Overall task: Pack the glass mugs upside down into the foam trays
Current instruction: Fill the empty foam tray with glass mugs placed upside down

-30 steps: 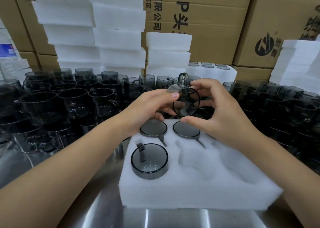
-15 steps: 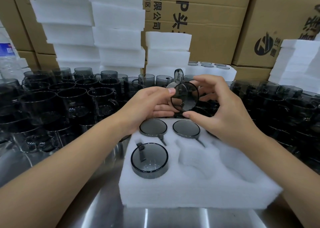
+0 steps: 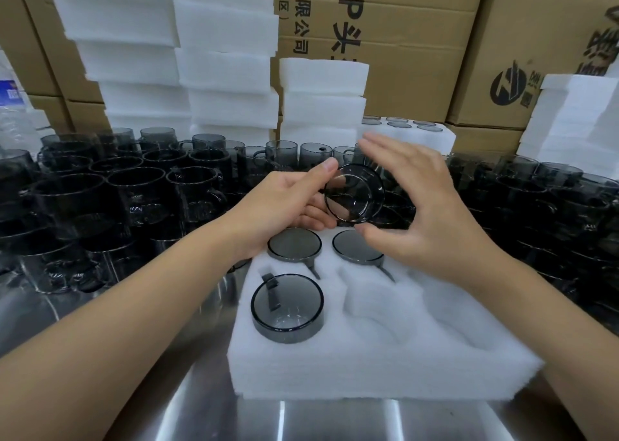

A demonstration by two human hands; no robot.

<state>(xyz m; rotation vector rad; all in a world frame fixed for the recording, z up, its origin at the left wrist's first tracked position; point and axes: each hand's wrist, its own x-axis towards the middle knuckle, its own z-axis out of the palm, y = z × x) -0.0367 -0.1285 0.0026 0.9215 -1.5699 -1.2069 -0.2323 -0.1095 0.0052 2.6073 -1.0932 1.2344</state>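
Note:
A white foam tray [image 3: 385,357] lies on the steel table in front of me. Two smoky glass mugs [image 3: 294,243] [image 3: 357,246] sit upside down in its far pockets. A third mug [image 3: 287,308] stands raised in the near left pocket. Above the tray's far edge, my left hand [image 3: 284,202] grips another mug [image 3: 353,194], thumb on top and fingers beneath, its round end facing me. My right hand [image 3: 432,213] is beside it with the fingers spread behind the mug and the thumb at its lower edge. The tray's other pockets hold nothing.
Many upright dark mugs crowd the table at left [image 3: 100,199] and right [image 3: 552,199]. Behind them rise stacks of foam trays [image 3: 224,72], a packed tray [image 3: 408,132] and cardboard boxes [image 3: 402,38]. Bare steel table [image 3: 301,420] lies near me.
The held mug has turned, so its handle no longer sticks up. My right hand's fingers have lifted off the mug and spread. My left hand keeps its grip.

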